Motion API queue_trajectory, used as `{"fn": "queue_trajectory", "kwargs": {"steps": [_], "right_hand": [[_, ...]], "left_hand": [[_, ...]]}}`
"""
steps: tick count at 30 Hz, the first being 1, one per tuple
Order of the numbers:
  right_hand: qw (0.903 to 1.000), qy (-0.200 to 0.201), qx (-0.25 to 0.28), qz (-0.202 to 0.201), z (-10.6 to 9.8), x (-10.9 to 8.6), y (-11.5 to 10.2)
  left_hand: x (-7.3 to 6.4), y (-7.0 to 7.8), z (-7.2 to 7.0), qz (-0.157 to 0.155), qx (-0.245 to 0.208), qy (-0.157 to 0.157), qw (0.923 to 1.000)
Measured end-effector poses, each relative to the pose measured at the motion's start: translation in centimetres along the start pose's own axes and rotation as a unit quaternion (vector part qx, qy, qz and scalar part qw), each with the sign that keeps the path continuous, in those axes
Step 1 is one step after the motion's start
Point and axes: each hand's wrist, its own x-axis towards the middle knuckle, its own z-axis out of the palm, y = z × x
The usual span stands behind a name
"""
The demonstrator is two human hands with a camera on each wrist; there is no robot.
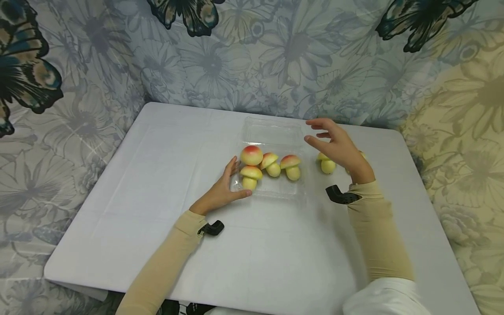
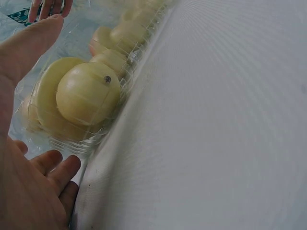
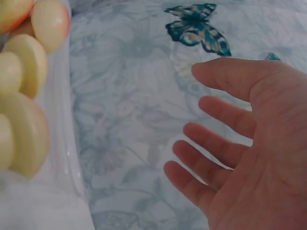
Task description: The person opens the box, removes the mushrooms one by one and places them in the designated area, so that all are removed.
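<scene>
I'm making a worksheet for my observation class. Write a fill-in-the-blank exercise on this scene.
1. The left hand is at one end of the clear container, which holds ____ mushrooms.
2. The container's lid is ____.
3. The right hand holds ____.
4. The dark-patterned winged insects on the wall covering are ____.

Missing words: four; open; nothing; butterflies.

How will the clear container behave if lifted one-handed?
It'll probably flex: the clear container's walls look thin. Its open lid may swing, since it lies folded back. The four mushroom-shaped pieces inside could roll, being rounded with bare space beside them.
</scene>
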Motion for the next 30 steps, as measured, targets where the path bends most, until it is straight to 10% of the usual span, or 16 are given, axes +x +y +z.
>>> {"fn": "queue_trajectory", "kwargs": {"steps": [30], "right_hand": [[0.9924, -0.067, 0.067, -0.079, 6.6, 1.2, -0.9]], "left_hand": [[-0.2, 0.4, -0.1, -0.007, 0.010, 0.005, 0.9999]]}}
